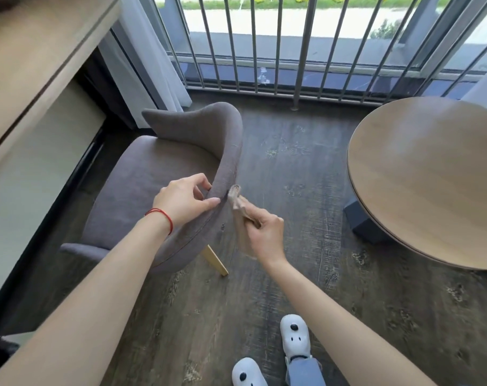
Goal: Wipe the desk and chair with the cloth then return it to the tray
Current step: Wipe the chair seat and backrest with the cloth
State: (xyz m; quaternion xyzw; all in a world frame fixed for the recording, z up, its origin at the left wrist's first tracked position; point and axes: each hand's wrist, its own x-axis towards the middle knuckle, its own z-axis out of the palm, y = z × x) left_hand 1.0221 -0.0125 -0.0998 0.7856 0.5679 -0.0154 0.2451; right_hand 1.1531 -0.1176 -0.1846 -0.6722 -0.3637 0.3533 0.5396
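Floor (306,218): dark wood-grain planks, scuffed in pale patches. Far side: a metal railing (264,51) of upright bars before a window, with pavement and greenery beyond; a pale curtain (153,65) hangs at the railing's left end.

Desk (27,65): light wood top at the upper left corner of the view, its front edge running diagonally, with a pale panel beneath.

Round table (431,176): light wood top on a dark base, at the right, well apart from the chair.

Chair (153,190): grey upholstered, curved backrest, one pale wooden leg visible; seat faces the desk, back turned toward the person.

Left hand (184,201): closed on the top rim of the chair's backrest, fingers over the inner side, thumb on the outer side. A red string (161,218) circles the wrist.

Right hand (264,232): fingers closed around a cloth (239,207), just beside the outer face of the backrest.

Cloth: tan, bunched into a long fold; long axis runs upright, tilted slightly left, its upper end pointing at the backrest rim beside the left thumb, its lower end hanging under the hand. Contact with the chair cannot be told for certain.

Bottom edge: two white shoes (294,338) on the floor.
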